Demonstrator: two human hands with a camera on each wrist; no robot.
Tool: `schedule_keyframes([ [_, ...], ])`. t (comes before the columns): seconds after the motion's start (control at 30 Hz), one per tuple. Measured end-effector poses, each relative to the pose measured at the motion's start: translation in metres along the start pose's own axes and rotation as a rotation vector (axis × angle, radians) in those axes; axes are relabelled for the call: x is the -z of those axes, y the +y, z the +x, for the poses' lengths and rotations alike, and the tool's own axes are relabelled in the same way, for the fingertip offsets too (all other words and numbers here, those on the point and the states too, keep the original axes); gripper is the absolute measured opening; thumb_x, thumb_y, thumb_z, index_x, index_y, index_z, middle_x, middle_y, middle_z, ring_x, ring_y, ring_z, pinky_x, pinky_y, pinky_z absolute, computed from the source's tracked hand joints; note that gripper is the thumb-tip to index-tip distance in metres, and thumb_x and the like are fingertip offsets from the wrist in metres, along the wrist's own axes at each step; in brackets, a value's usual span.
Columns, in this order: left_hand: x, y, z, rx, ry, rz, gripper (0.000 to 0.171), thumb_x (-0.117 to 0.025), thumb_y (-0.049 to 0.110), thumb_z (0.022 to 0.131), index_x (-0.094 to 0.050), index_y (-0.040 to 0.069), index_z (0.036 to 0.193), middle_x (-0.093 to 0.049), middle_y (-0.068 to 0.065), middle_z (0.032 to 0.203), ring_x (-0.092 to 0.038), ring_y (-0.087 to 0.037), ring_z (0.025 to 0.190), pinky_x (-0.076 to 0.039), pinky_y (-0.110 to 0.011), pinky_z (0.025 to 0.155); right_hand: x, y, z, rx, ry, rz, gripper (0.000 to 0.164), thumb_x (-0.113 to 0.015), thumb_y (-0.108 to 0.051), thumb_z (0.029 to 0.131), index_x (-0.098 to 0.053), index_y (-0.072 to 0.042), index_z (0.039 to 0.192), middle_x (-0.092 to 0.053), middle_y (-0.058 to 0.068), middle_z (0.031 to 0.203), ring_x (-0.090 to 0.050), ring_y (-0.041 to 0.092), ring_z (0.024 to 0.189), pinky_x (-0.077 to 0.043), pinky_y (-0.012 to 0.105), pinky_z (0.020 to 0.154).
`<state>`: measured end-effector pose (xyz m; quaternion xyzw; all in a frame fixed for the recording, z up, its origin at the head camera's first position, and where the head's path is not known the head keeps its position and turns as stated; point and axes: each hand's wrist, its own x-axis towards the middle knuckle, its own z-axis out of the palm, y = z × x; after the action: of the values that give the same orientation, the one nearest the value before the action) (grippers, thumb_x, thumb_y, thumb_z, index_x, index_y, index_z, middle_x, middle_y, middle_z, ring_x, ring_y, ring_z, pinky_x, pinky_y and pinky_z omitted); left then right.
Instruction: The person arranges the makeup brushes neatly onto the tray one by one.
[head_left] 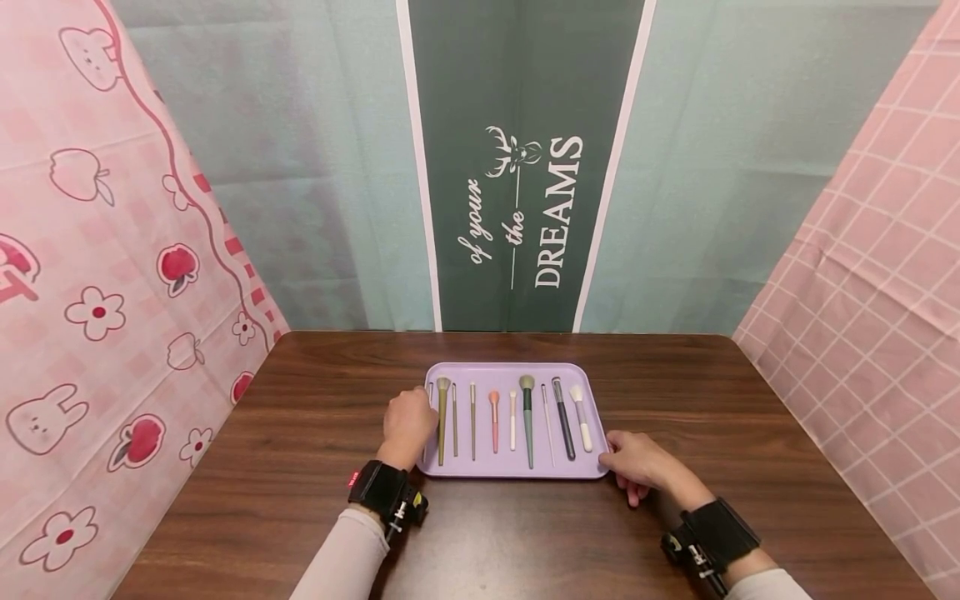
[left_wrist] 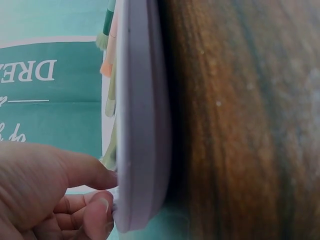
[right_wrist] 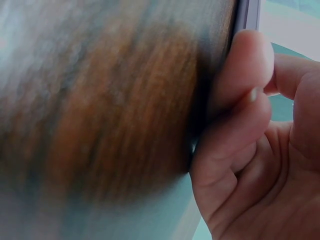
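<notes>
A lilac tray (head_left: 487, 468) on the table holds several makeup brushes side by side, among them a dark-handled brush (head_left: 564, 421) and a pink brush (head_left: 494, 423). My left hand (head_left: 409, 427) is over the tray's left edge. There its thumb and fingertip pinch a thin makeup brush (head_left: 430, 388), whose middle is hidden behind the hand. The left wrist view has this left hand (left_wrist: 60, 192) above the tray's rim (left_wrist: 137, 125). At the near right corner, my right hand (head_left: 637, 460) grips the tray, thumb at the rim and curled fingers (right_wrist: 245, 55) below it.
The brown wooden table (head_left: 345, 367) extends around the tray. A green curtain (head_left: 337, 167) with printed lettering hangs behind it. Pink patterned cloths (head_left: 135, 333) flank the left side, and a pink checked cloth (head_left: 885, 292) the right.
</notes>
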<state>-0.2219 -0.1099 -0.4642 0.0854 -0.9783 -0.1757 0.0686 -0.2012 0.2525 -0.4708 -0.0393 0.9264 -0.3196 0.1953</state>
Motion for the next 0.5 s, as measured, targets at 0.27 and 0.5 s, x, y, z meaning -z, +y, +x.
schedule_keyframes([
  [0.27,0.0006,-0.0016,0.0007,0.005,-0.02,-0.019,0.015,-0.067,0.01,0.087,-0.067,-0.004,0.091,-0.07,-0.02,0.083,-0.069,-0.037,0.078,-0.054,-0.048,0.064,-0.0003,0.0,0.001,0.004,-0.001,-0.005,0.009,-0.059,-0.011,0.084,-0.051,-0.009,0.081,-0.058,0.011,0.058,-0.058,0.015,0.035,-0.045,0.028,0.036],
  [0.5,0.0048,-0.0029,0.0006,0.003,-0.04,-0.011,0.022,-0.067,0.018,0.089,-0.067,-0.003,0.095,-0.071,-0.021,0.089,-0.07,-0.039,0.083,-0.054,-0.049,0.067,0.0055,-0.0025,-0.0008,0.007,-0.039,-0.028,0.01,-0.059,-0.012,0.088,-0.051,-0.008,0.083,-0.059,0.011,0.06,-0.059,0.016,0.037,-0.047,0.029,0.038],
])
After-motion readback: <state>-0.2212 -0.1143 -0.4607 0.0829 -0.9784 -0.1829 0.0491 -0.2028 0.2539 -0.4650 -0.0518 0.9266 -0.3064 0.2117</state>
